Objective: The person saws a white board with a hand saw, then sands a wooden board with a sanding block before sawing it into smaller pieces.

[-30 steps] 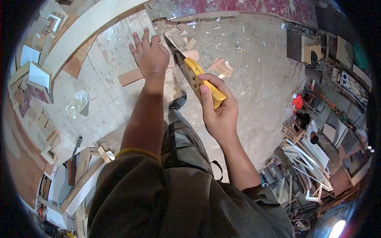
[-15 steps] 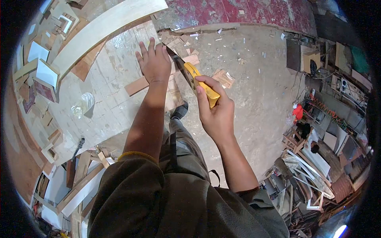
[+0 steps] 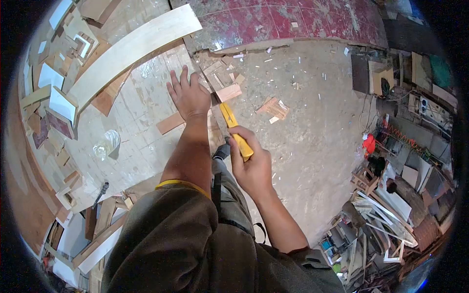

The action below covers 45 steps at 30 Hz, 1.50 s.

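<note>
My left hand presses down with spread fingers on a reddish-brown wood strip at the edge of the pale work table. The strip's other end sticks out past the table edge. My right hand is wrapped round the yellow handle of a handsaw. The dark saw blade lies across the strip, just right of my left hand, and is partly hidden.
A long curved pale board lies at the table's far side. A plastic cup and a hammer-like tool are at the left. Wood scraps litter the concrete floor. Piled timber stands at the right.
My right hand has drawn the saw back toward my body, and its handle sits lower and further left. My left hand still presses on the wood. The whole view has shifted slightly.
</note>
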{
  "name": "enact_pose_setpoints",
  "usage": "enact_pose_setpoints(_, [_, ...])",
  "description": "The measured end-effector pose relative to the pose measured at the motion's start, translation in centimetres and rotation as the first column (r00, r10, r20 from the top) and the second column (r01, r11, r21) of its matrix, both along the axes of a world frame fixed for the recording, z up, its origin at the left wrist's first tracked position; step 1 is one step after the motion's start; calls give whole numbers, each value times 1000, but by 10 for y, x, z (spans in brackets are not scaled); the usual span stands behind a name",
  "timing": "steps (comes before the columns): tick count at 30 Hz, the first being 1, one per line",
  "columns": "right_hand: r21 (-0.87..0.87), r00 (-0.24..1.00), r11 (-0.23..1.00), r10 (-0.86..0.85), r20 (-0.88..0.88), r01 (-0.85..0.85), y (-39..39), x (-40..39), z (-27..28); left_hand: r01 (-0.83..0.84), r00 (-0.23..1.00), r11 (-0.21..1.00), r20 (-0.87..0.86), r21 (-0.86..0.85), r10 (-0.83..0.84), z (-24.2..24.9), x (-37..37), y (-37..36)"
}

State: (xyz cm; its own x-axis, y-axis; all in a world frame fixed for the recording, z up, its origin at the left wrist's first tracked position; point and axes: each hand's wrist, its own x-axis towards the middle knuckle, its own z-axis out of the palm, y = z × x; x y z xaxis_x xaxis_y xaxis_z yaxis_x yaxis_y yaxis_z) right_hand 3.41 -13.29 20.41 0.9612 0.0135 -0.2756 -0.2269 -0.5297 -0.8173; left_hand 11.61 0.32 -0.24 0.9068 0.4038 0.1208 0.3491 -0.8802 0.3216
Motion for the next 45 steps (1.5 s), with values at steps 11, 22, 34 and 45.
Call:
enact_pose_setpoints(11, [51, 999, 999, -15, -39, 17, -24, -30, 40, 9, 999, 999, 36, -31, -8, -2, 2, 4])
enact_pose_setpoints(22, [57, 998, 998, -27, -52, 30, -31, -30, 42, -2, 999, 1000, -32, 13, 3, -4, 0, 3])
enact_pose_setpoints(34, [90, 997, 995, -27, -79, 34, -37, -35, 23, 12, 1000, 1000, -15, -6, -12, -3, -8, 0])
enact_pose_setpoints(45, [67, 996, 997, -37, -76, 43, -38, -40, 22, 26, 999, 999, -36, -20, -26, 3, -1, 0])
